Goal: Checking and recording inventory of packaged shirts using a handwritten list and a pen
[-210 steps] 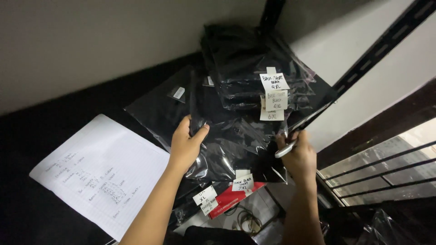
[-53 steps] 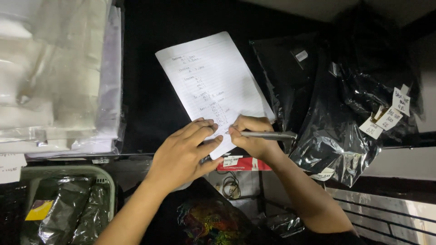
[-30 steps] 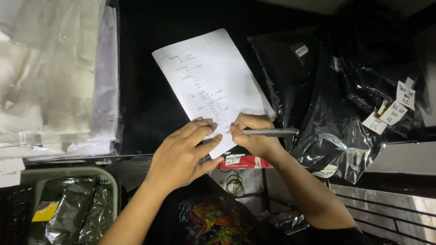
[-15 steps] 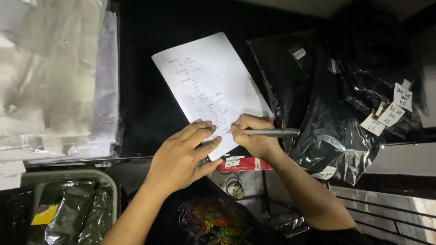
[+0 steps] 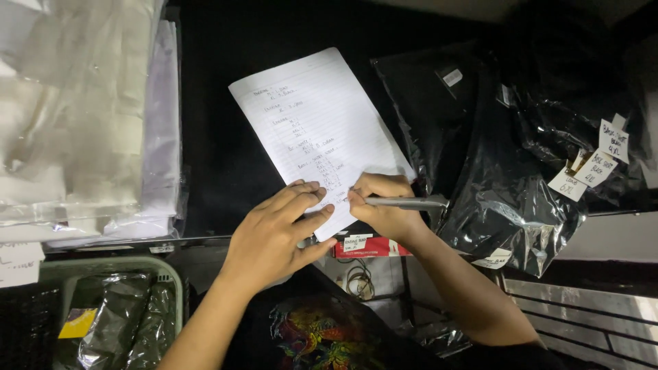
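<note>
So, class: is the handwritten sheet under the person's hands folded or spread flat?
Spread flat. The lined sheet lies open on the dark shelf, no fold visible; the left hand pins its lower edge while the right hand holds a pen.

Seven seconds ago the left hand (image 5: 277,233) lay spread on the black plastic bags (image 5: 480,171) and the right hand (image 5: 384,205) hovered over them with the pen (image 5: 404,203), while the lined sheet (image 5: 315,130) lay off to the left of the bags, untouched. Now both hands are on the lower edge of that sheet, the left pressing it flat and the right holding the pen in a writing grip with its tip at the paper. Across the last two seconds, the sheet sits a touch further from the bags, and the right hand's fingers curl a little tighter around the pen.
</note>
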